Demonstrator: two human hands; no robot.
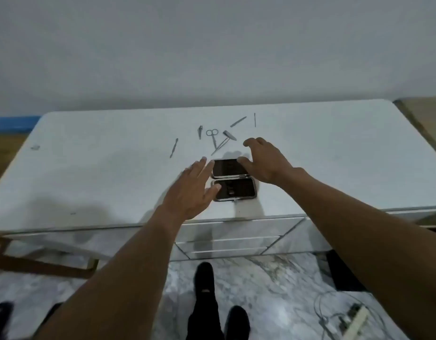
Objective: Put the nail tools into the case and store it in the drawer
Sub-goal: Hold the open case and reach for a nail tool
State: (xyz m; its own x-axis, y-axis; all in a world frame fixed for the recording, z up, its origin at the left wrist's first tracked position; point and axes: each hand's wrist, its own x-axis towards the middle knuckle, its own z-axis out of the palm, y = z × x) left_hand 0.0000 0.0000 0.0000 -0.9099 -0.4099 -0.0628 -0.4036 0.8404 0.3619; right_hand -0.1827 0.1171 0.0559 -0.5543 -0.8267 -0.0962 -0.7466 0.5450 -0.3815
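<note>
Both forearms reach to the open case [233,179] on the table [94,173]; left hand [190,190] and right hand [264,161] spread, empty. Nail tools [215,137] lie beyond; lift each singly.
</note>
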